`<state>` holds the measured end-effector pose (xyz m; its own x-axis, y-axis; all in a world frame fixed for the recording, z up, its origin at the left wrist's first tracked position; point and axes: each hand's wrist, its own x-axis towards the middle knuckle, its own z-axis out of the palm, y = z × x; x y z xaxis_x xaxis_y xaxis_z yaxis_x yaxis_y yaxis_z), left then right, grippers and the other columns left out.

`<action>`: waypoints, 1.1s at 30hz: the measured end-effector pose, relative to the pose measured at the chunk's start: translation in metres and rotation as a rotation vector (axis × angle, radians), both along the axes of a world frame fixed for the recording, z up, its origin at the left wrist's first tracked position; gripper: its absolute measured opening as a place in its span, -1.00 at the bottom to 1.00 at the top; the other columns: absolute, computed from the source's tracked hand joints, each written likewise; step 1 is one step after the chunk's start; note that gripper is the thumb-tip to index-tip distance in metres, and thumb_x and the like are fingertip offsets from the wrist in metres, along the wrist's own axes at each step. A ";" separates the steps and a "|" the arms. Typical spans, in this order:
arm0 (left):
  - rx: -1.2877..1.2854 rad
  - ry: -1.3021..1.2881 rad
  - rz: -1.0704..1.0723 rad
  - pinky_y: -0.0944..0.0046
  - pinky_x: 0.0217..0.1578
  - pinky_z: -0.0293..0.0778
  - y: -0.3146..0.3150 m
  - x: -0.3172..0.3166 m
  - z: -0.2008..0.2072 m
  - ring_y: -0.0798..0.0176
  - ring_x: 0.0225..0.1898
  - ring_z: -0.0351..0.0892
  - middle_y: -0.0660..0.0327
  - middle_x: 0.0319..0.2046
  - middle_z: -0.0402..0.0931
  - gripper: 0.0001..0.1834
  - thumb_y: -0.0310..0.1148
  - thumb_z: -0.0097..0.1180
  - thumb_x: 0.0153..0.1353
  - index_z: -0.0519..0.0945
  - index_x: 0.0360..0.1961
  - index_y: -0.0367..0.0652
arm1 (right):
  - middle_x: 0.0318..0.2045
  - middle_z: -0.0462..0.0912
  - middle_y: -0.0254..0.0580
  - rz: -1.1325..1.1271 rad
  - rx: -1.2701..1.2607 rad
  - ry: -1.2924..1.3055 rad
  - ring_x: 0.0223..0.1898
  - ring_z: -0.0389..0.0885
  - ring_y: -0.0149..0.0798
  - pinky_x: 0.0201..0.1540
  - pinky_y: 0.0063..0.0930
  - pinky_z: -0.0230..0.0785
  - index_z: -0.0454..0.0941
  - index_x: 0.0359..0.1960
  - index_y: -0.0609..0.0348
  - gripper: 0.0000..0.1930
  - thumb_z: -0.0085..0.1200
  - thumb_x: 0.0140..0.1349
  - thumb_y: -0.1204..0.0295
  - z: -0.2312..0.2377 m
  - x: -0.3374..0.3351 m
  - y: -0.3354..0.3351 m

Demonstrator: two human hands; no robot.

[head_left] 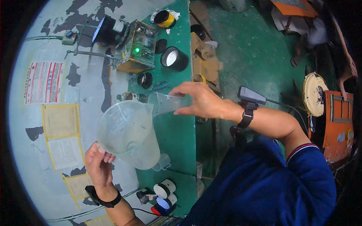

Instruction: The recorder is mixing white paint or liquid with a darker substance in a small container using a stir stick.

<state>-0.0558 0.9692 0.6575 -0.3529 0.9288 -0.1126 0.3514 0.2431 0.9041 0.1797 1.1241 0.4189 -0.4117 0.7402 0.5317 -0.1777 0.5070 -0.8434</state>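
Note:
My left hand [100,165] is closed on the rim side of a large translucent plastic pitcher [145,152], which is tilted with its spout toward the right. Cloudy, pale contents show through its wall; how full it is I cannot tell. My right hand [203,98] grips a small clear plastic cup [164,104] between thumb and fingers, tipped sideways. The cup's mouth is at the pitcher's spout; whether they touch I cannot make out. Just beyond the cup stands a small jar [132,96], partly hidden by the pitcher.
On the green bench [175,139] are a control box with a green light [137,45], an open black tub [174,59], a yellow-and-black tin [164,19], a small clear jug [163,162] and white round items [164,189]. Another person's arm [346,67] is at the far right, near a cream lid [314,94].

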 end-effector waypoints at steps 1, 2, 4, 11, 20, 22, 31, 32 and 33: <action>-0.011 0.007 0.007 0.40 -0.47 0.12 0.000 -0.001 0.001 0.49 -0.54 0.14 0.40 -0.58 0.27 -0.78 -0.28 0.13 0.28 0.50 -0.41 -0.21 | -0.18 0.67 -0.08 0.003 0.000 0.000 -0.13 0.65 -0.08 -0.01 -0.28 0.50 0.61 -0.01 0.23 -0.48 0.49 -0.06 0.42 -0.001 -0.001 0.000; -0.016 0.004 -0.004 0.40 -0.47 0.12 0.000 -0.001 0.001 0.49 -0.54 0.14 0.41 -0.58 0.27 -0.78 -0.28 0.12 0.28 0.49 -0.41 -0.20 | -0.17 0.67 -0.08 0.006 -0.001 -0.001 -0.13 0.65 -0.07 -0.01 -0.27 0.50 0.61 -0.01 0.23 -0.48 0.49 -0.06 0.42 -0.001 -0.001 -0.001; -0.022 0.001 -0.027 0.40 -0.47 0.12 0.002 -0.002 0.004 0.49 -0.55 0.14 0.41 -0.58 0.27 -0.78 -0.29 0.12 0.29 0.48 -0.43 -0.19 | -0.17 0.67 -0.05 -0.007 0.016 0.019 -0.13 0.64 0.01 -0.06 -0.21 0.50 0.61 -0.05 0.23 -0.50 0.48 -0.08 0.40 -0.003 -0.004 0.000; -0.032 -0.001 -0.027 0.40 -0.48 0.12 0.002 -0.005 0.008 0.49 -0.55 0.14 0.41 -0.59 0.25 -0.77 -0.32 0.12 0.30 0.43 -0.47 -0.14 | -0.14 0.67 -0.05 0.021 -0.012 -0.005 -0.10 0.63 -0.01 0.00 -0.25 0.48 0.61 0.00 0.23 -0.47 0.49 -0.06 0.40 -0.001 -0.006 -0.002; -0.019 -0.032 -0.039 0.40 -0.48 0.13 0.000 -0.013 0.006 0.49 -0.56 0.14 0.40 -0.60 0.25 -0.76 -0.31 0.13 0.29 0.41 -0.48 -0.14 | -0.13 0.67 0.02 0.018 0.001 -0.003 -0.13 0.65 0.08 -0.06 -0.19 0.52 0.61 -0.04 0.26 -0.48 0.49 -0.08 0.38 -0.001 -0.009 -0.001; -0.017 -0.028 -0.021 0.40 -0.48 0.14 -0.001 -0.012 0.005 0.49 -0.56 0.15 0.40 -0.60 0.25 -0.76 -0.31 0.13 0.29 0.42 -0.48 -0.14 | -0.14 0.67 0.02 0.024 -0.002 0.005 -0.12 0.65 0.08 -0.06 -0.19 0.52 0.61 -0.04 0.25 -0.48 0.49 -0.08 0.38 -0.001 -0.010 -0.001; -0.019 -0.015 -0.044 0.42 -0.49 0.12 -0.003 -0.013 0.007 0.49 -0.56 0.14 0.41 -0.61 0.24 -0.75 -0.26 0.13 0.29 0.46 -0.44 -0.19 | -0.15 0.67 0.01 0.017 0.006 0.018 -0.13 0.64 0.07 -0.07 -0.18 0.51 0.60 -0.04 0.25 -0.47 0.49 -0.08 0.36 0.000 -0.014 -0.003; -0.012 -0.018 -0.041 0.42 -0.49 0.12 -0.004 -0.014 0.007 0.49 -0.56 0.14 0.41 -0.61 0.24 -0.75 -0.26 0.13 0.29 0.46 -0.44 -0.19 | -0.15 0.67 0.01 0.014 0.002 0.019 -0.13 0.64 0.07 -0.07 -0.18 0.51 0.60 -0.04 0.25 -0.47 0.49 -0.08 0.35 0.000 -0.015 -0.003; -0.006 -0.021 -0.038 0.43 -0.49 0.12 -0.004 -0.016 0.007 0.49 -0.56 0.14 0.42 -0.61 0.23 -0.75 -0.26 0.13 0.29 0.46 -0.43 -0.19 | -0.16 0.67 -0.02 0.010 0.007 0.021 -0.14 0.64 0.02 -0.06 -0.21 0.50 0.60 -0.03 0.25 -0.47 0.50 -0.07 0.34 0.000 -0.015 -0.003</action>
<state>-0.0716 0.9650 0.6643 -0.3153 0.9407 -0.1256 0.3413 0.2359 0.9099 0.1643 1.1211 0.4190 -0.4075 0.7325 0.5453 -0.2006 0.5108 -0.8360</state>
